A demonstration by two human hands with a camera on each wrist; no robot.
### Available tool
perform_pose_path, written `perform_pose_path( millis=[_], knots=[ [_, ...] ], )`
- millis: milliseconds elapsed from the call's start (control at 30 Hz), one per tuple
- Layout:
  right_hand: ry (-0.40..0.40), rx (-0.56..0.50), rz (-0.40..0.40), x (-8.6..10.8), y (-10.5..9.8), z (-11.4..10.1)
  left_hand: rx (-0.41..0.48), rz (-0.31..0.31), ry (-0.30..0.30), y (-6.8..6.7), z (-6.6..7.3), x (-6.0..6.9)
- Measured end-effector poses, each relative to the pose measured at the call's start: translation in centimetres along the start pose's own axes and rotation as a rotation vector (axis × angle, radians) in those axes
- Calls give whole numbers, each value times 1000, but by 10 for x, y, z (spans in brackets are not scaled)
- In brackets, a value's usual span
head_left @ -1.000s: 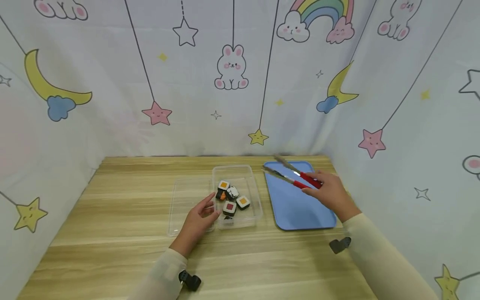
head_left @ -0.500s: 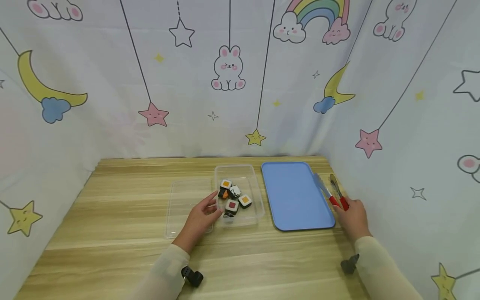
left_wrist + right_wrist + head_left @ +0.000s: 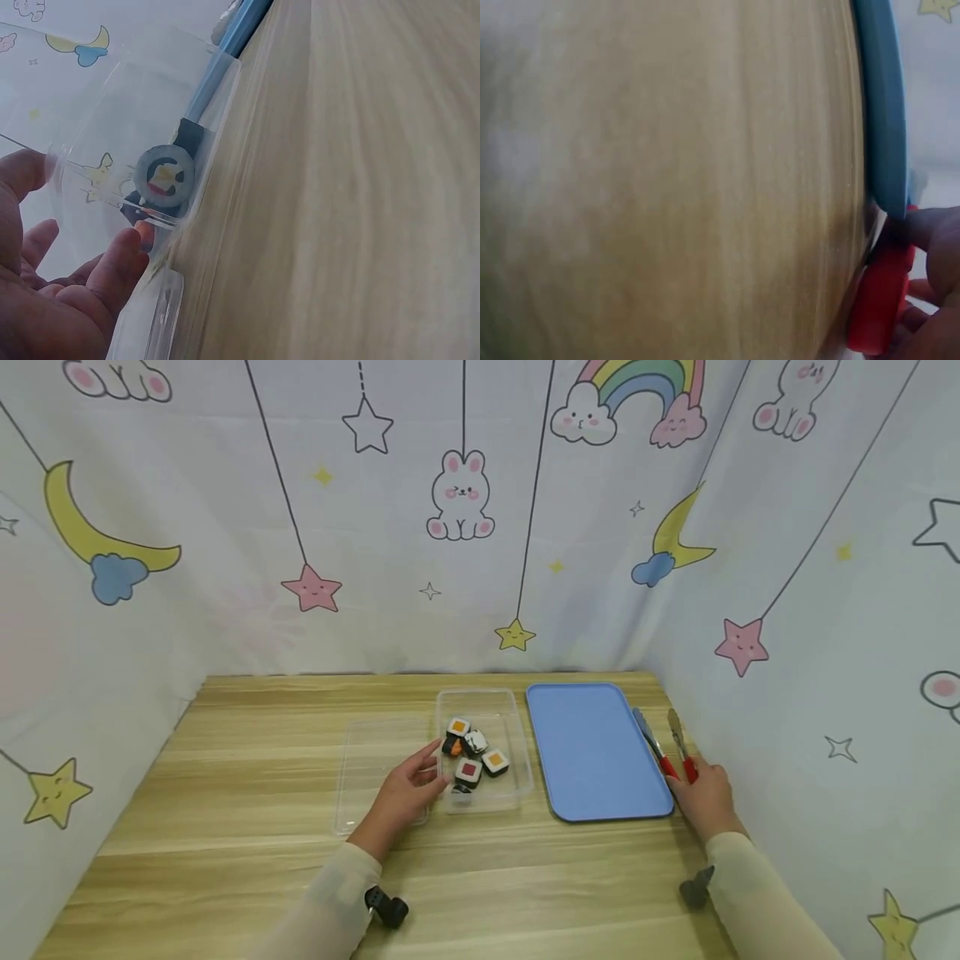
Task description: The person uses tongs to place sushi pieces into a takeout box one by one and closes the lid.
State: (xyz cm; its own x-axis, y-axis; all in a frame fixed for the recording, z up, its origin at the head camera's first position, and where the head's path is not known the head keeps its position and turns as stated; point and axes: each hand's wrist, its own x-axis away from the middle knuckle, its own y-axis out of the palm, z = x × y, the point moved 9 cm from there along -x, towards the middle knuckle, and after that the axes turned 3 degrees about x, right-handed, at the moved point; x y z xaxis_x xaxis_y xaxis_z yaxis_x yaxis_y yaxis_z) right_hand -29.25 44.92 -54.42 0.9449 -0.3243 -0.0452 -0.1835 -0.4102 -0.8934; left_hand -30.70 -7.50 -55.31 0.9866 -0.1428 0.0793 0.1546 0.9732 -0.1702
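In the head view my left hand point(image 3: 405, 793) touches the left side of a clear plastic container point(image 3: 517, 752), its fingers loosely bent. Inside, several sushi roll pieces point(image 3: 468, 772) sit bunched toward the left, some with orange or red centres. The left wrist view shows my fingertips at the container's near wall and a round sushi roll piece point(image 3: 165, 176) through the plastic. Along the right edge of the blue tray point(image 3: 592, 752), my right hand point(image 3: 708, 797) holds red-handled tongs point(image 3: 689, 768) low at the table, their arms spread. Part of a red handle point(image 3: 877, 304) shows in the right wrist view.
A flat clear plastic lid point(image 3: 367, 777) lies left of the container, partly behind my left hand. The wooden table point(image 3: 525, 885) ends at a printed curtain point(image 3: 375, 635) behind and on the right. The tray stands just right of the container.
My right hand has brought the tongs from above the tray down to the table at its right side. The container has shifted slightly right, with my left hand against it.
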Motion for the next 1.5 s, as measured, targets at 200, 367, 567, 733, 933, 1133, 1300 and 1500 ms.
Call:
perform_pose_path(
  millis=[200, 367, 567, 733, 933, 1133, 1300, 1500],
  knots=[
    [-33, -33, 135, 8, -26, -23, -44, 44, 23, -29, 10, 13],
    [-235, -278, 209, 40, -55, -127, -169, 160, 23, -88, 15, 25],
    [-533, -596, -137, 105, -10, -296, -397, 160, -107, -120, 4, 22],
    [-467, -610, -540, 143, 73, -384, -465, 104, -130, -117, -6, 13],
    [-243, -537, -684, 154, 156, -414, -488, 106, -132, -113, -7, 11],
    [-146, -393, -606, 148, 192, -414, -496, 113, -152, -112, -8, 10],
    [-125, -354, -564, 145, 197, -416, -477, 129, -176, -113, -8, 9],
    [-59, -480, -558, 139, 194, -418, -411, 166, -197, -120, -10, 10]
  ],
)
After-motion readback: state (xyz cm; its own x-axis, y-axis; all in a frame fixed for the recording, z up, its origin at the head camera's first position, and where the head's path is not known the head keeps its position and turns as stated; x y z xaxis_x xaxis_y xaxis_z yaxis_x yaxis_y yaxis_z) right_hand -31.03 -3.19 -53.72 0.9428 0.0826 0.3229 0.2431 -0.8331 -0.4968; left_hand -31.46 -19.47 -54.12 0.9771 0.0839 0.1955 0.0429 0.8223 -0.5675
